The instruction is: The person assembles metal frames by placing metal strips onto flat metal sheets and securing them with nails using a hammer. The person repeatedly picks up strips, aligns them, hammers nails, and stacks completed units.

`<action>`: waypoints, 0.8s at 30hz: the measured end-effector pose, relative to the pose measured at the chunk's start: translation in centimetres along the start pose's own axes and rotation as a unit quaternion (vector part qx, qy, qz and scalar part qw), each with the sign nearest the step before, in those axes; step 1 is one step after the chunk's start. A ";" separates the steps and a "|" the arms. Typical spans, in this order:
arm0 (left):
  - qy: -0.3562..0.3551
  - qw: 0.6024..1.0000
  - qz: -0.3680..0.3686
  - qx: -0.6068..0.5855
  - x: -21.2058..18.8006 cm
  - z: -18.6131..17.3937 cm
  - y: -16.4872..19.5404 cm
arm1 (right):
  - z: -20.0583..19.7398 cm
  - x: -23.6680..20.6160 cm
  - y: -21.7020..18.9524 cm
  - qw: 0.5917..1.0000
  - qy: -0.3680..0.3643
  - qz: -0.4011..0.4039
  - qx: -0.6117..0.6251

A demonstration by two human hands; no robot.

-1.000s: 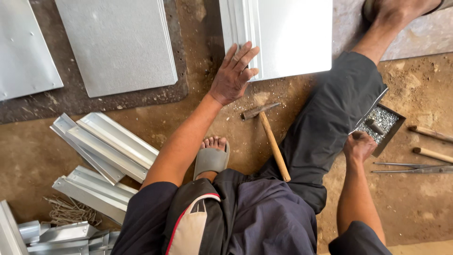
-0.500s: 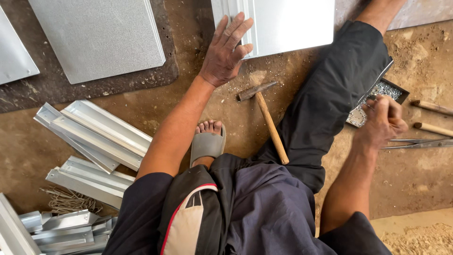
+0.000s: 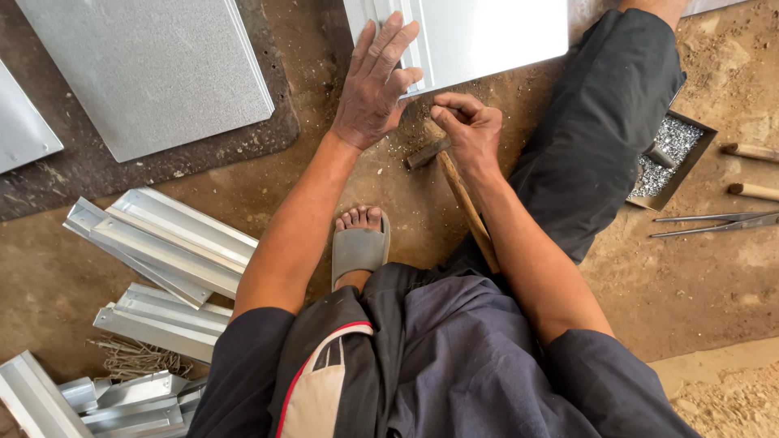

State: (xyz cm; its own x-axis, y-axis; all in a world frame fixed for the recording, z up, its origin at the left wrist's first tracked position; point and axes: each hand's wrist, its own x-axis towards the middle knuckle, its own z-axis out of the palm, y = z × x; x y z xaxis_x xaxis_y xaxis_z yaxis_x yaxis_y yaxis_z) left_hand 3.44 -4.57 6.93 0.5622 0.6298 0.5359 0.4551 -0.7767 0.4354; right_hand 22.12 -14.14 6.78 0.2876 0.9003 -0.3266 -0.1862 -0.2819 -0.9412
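Left hand [image 3: 375,89]: spread flat, pressing metal sheet [image 3: 479,36]
Right hand [image 3: 469,130]: pinching something small at sheet edge
Hammer [image 3: 462,199]: lies unused

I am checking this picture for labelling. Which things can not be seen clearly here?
All in the head view:
- Right hand: its pinched fingertips may hold something, too small to tell.
- Hammer: the lower handle is hidden under the right forearm.
- Metal sheet: cut off by the top edge; the left hand covers its corner.
- Tray of small metal pieces: partly hidden by the trouser leg; the pieces are too small to identify.
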 end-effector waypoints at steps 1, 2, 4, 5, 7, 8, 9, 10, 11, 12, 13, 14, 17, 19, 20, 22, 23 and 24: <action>0.010 1.000 -0.003 -0.003 0.3 -0.1 0.0 | 0.2 0.3 0.4 0.999 0.008 -0.029 -0.010; 0.018 1.000 -0.007 -0.007 0.7 -0.2 0.1 | 0.6 0.7 0.8 0.998 0.015 -0.057 -0.020; 0.019 0.999 -0.024 -0.035 1.0 -0.7 0.6 | 1.1 1.4 1.4 0.988 0.025 -0.133 -0.071; 0.015 0.998 -0.033 -0.057 1.1 -1.1 0.8 | 1.3 1.8 1.6 0.980 0.030 -0.172 -0.097; 0.013 0.996 -0.046 -0.080 1.4 -1.6 1.2 | 1.5 2.4 2.0 0.976 0.056 -0.184 -0.102; 0.015 0.995 -0.049 -0.083 1.6 -1.9 1.3 | 1.6 2.6 2.0 0.974 0.070 -0.191 -0.104; 0.017 0.995 -0.052 -0.085 1.7 -2.0 1.4 | 1.6 2.8 2.1 0.974 0.069 -0.190 -0.099; 0.015 0.995 -0.051 -0.083 1.8 -2.2 1.5 | 1.6 2.9 2.2 0.975 0.068 -0.189 -0.094; 0.013 0.995 -0.052 -0.081 1.9 -2.3 1.6 | 1.6 3.0 2.2 0.976 0.067 -0.187 -0.090; 0.012 0.995 -0.053 -0.079 2.0 -2.3 1.6 | 1.7 3.1 2.3 0.977 0.068 -0.179 -0.090; 0.013 0.995 -0.053 -0.078 2.0 -2.3 1.6 | 1.7 3.2 2.3 0.978 0.070 -0.172 -0.091; 0.013 0.995 -0.055 -0.076 2.0 -2.2 1.6 | 1.8 3.2 2.3 0.980 0.072 -0.163 -0.091; 0.014 0.996 -0.054 -0.075 2.1 -1.9 1.5 | 1.9 3.2 2.0 0.977 0.086 -0.164 -0.104; 0.015 0.996 -0.053 -0.073 2.1 -1.5 1.4 | 1.6 3.1 1.9 0.985 0.057 -0.150 -0.063; 0.015 0.996 -0.055 -0.072 2.0 -1.4 1.3 | 1.4 3.0 1.7 0.988 0.042 -0.143 -0.042; 0.015 0.996 -0.055 -0.065 1.9 -1.2 1.2 | 0.7 2.7 1.1 0.994 0.039 -0.096 -0.023; 0.018 0.997 -0.052 -0.059 1.8 -1.1 1.1 | 0.4 2.6 0.8 0.996 0.037 -0.074 -0.015; 0.021 0.997 -0.049 -0.053 1.7 -1.0 1.0 | 0.0 2.4 0.4 0.995 0.057 -0.081 0.008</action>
State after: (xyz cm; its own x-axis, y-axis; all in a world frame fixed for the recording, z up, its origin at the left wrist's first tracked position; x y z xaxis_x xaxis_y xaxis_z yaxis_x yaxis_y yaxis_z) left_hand 4.18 -4.24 9.03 0.4873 0.7042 0.5164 0.4302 -0.7082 0.5599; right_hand 22.71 -12.06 5.59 0.4198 0.8899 -0.1786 -0.1433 -0.1293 -0.9812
